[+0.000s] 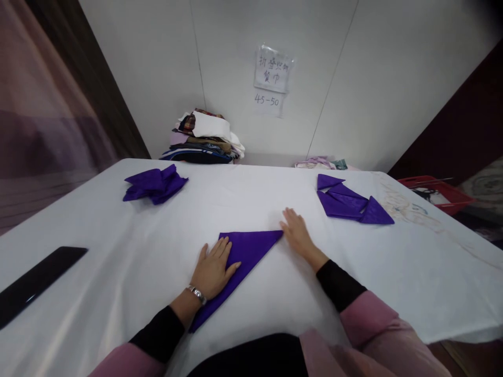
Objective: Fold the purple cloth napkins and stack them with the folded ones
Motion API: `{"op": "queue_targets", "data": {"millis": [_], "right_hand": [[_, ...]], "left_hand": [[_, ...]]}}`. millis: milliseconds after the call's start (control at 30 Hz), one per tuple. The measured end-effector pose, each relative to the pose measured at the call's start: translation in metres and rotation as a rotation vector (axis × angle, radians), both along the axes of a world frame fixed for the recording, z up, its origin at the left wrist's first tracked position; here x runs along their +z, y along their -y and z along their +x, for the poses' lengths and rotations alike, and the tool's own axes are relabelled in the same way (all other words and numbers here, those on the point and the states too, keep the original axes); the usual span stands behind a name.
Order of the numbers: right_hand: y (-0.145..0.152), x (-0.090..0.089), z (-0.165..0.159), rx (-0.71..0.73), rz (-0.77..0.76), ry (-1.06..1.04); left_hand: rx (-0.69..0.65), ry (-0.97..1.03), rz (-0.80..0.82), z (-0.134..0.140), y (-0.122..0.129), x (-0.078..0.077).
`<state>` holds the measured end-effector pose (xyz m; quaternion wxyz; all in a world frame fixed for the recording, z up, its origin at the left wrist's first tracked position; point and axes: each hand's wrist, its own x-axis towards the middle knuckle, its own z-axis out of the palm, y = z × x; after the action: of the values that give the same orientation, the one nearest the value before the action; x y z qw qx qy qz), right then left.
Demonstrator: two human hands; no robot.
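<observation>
A purple cloth napkin (251, 248), folded into a triangle, lies flat on the white-covered table (251, 204) in front of me. My left hand (214, 269) rests flat on its left part with the fingers stretched out, covering some of the cloth. At the triangle's right corner is my right hand (296, 233), its fingers extended and touching or nearly touching the tip. Several folded purple napkins (349, 201) lie beyond my right hand. A loose, crumpled heap of purple cloth (155, 183) sits at the far left.
A dark flat panel (39, 280) lies at the table's left edge. Behind the table are a stack of folded clothes (204, 136) and a smaller cloth pile (320, 163). A red basket (456, 196) stands past the right edge. A handwritten sign (273, 69) hangs on the wall.
</observation>
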<state>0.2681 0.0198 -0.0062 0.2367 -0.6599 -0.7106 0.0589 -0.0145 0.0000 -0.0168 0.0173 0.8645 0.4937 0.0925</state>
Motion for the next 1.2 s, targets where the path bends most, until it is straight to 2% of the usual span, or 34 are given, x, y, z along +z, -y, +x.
{"op": "queue_targets", "data": {"millis": [133,167,233,333,500,600,700,867,933,1033,1100,1200], "right_hand": [[0.016,0.004,-0.073,0.469,-0.02,0.044],[0.019,0.002,-0.085,0.543,-0.041,0.062],[0.022,-0.002,-0.097,0.601,-0.089,0.084],[0.024,-0.008,-0.085,0.543,-0.15,0.092],[0.025,-0.012,-0.038,0.338,-0.165,0.129],[0.027,-0.015,-0.017,0.266,-0.173,0.171],[0.028,-0.018,-0.004,0.221,-0.161,0.199],[0.03,-0.014,0.002,0.04,-0.155,0.19],[0.033,-0.008,-0.006,0.064,-0.103,0.161],[0.031,0.001,-0.026,0.267,-0.039,0.101],[0.023,0.005,-0.04,0.373,-0.029,0.058],[-0.001,0.005,-0.06,0.416,-0.025,0.012]], "left_hand": [[-0.016,0.0,0.021,-0.001,-0.001,-0.002],[-0.021,-0.005,0.02,-0.002,-0.001,-0.002],[-0.022,-0.017,0.011,-0.002,-0.001,-0.001],[-0.012,-0.015,0.003,-0.001,-0.001,0.0],[-0.005,0.021,0.006,0.0,0.0,0.0],[0.004,0.011,-0.002,0.0,0.0,0.0],[0.007,0.013,-0.009,0.001,0.0,0.0],[0.016,0.023,-0.031,0.001,0.0,0.001],[0.021,0.029,-0.041,0.001,0.0,0.001],[0.025,0.039,-0.053,0.002,0.002,0.003],[0.028,0.043,-0.059,0.003,0.003,0.003],[0.036,0.045,-0.06,0.004,0.005,0.004]]}}
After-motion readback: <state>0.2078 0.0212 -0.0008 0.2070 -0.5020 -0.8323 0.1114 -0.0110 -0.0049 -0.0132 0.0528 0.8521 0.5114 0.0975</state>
